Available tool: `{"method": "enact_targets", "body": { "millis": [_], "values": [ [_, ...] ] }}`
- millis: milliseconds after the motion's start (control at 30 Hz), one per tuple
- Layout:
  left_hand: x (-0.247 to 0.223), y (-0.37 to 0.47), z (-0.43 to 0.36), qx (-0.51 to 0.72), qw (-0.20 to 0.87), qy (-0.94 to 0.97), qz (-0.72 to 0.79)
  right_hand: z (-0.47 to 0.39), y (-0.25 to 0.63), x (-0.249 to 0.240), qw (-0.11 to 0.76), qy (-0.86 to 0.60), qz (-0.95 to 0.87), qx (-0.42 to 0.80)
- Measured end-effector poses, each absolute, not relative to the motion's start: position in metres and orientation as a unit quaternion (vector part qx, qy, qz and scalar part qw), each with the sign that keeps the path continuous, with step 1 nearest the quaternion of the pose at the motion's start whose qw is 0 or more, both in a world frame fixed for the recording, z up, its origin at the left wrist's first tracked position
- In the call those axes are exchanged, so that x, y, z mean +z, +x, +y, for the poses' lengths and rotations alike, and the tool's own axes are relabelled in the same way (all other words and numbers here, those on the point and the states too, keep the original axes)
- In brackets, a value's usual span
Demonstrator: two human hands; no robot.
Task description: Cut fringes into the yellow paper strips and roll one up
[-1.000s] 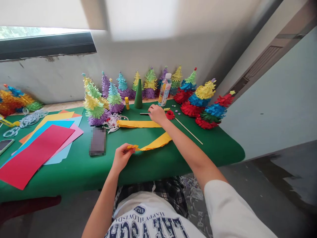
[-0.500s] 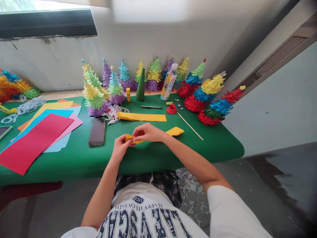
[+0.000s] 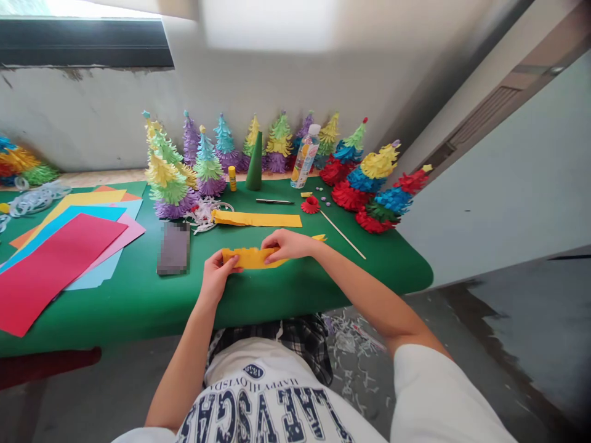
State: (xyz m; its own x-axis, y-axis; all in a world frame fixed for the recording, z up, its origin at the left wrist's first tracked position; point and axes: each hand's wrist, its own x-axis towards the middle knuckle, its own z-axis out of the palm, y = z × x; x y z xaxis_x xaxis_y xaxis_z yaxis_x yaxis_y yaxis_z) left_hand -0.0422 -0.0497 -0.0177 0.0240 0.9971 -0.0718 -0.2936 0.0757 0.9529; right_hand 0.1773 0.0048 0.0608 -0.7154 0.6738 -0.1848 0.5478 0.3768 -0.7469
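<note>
A yellow paper strip [image 3: 250, 258] with a notched upper edge is stretched between my hands above the green tabletop. My left hand [image 3: 218, 271] pinches its left end between thumb and fingers. Farther right, my right hand [image 3: 285, 245] has its fingers closed on the same strip, whose tip shows beyond the wrist. Just behind lies a second yellow strip [image 3: 258, 219], folded at its left end. A red fringed paper ring [image 3: 310, 205] and a thin stick [image 3: 342, 234] are to the right of it.
Fringed paper trees line the back, with a green cone [image 3: 255, 165], a bottle [image 3: 305, 157] and a glue stick [image 3: 232, 178]. At left are a phone [image 3: 173, 248] and coloured sheets [image 3: 60, 264]. A pen [image 3: 275, 202] lies behind the second strip.
My hands have moved apart, and more of the yellow strip shows flat between them. Its right end has drawn in toward my right wrist. The view has shifted slightly.
</note>
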Motion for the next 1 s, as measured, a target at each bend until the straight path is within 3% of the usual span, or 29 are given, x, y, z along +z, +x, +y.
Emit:
{"method": "enact_targets", "body": {
  "millis": [533,867,1000],
  "values": [
    [-0.018,-0.042,-0.05,0.552,0.587,0.399,0.438,0.011,0.226,0.078,0.01,-0.371,-0.826,0.425],
    [-0.017,-0.042,-0.05,0.549,0.585,0.407,0.437,0.01,0.259,0.066,0.008,-0.38,-0.785,0.49],
    [-0.017,-0.041,-0.05,0.543,0.58,0.412,0.446,0.007,0.267,0.062,0.017,-0.387,-0.804,0.452]
  ]
}}
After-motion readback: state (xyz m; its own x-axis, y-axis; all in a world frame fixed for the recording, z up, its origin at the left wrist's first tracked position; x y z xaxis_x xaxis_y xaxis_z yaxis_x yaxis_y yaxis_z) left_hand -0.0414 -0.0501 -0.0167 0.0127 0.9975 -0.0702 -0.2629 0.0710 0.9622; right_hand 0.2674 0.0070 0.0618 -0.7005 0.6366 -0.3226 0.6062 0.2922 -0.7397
